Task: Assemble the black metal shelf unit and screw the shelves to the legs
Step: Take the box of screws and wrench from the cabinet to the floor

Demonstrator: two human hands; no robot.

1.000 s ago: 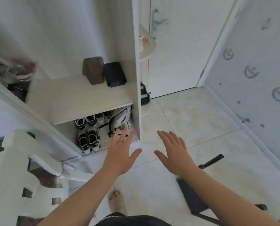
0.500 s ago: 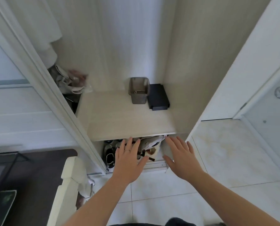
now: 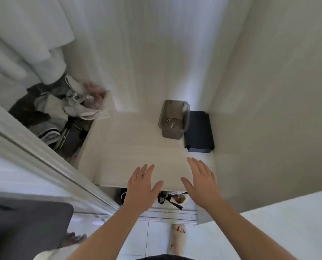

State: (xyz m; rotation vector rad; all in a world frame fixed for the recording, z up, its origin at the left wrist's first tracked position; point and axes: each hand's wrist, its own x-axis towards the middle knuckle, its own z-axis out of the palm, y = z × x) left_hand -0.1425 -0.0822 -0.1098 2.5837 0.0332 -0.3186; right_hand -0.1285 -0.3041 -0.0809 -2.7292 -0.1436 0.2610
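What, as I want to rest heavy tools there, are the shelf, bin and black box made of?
Shelf: likely laminated board, pale matte wood-grain streaks. Bin: probably plastic, grey-brown, smooth rounded moulded rim. Black box: unclear, metal or plastic; matte black, crisp straight edges.

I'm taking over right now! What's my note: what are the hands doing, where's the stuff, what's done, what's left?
Left hand: open, fingers spread, holding nothing, over the front edge of the pale cupboard shelf.
Right hand: open and empty too, beside it.
Things: a grey bin with small metal bits inside stands at the back of that shelf. A flat black object lies to its right, by the cupboard wall. No shelf legs or boards in view.
Done: nothing assembled shows here.
Left: find the parts, then probably all the joining and screwing.
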